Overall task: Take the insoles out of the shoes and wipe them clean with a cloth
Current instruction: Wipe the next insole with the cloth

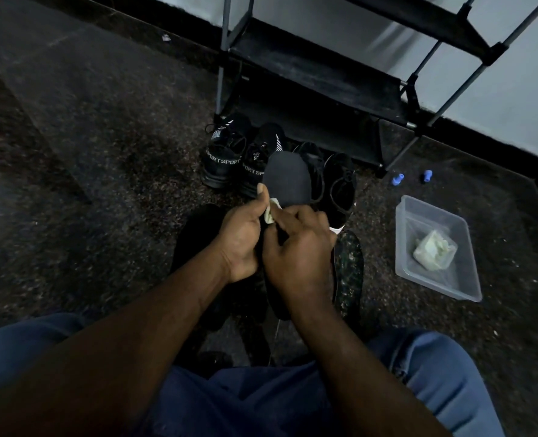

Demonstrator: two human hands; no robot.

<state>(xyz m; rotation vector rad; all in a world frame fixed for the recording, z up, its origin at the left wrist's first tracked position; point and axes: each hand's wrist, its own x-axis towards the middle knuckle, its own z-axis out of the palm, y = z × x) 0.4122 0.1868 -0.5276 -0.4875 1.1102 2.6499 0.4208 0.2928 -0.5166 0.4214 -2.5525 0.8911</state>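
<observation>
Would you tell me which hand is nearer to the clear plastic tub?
Right. The tub sits rightward; the right hand lies between it and the left hand.

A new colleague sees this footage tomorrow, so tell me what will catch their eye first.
At centre, the left hand and right hand grip a dark insole, a pale cloth pinched between them. Next comes the clear plastic tub on the floor at right, holding another pale wad, then the black SPORT shoes before the rack.
</observation>
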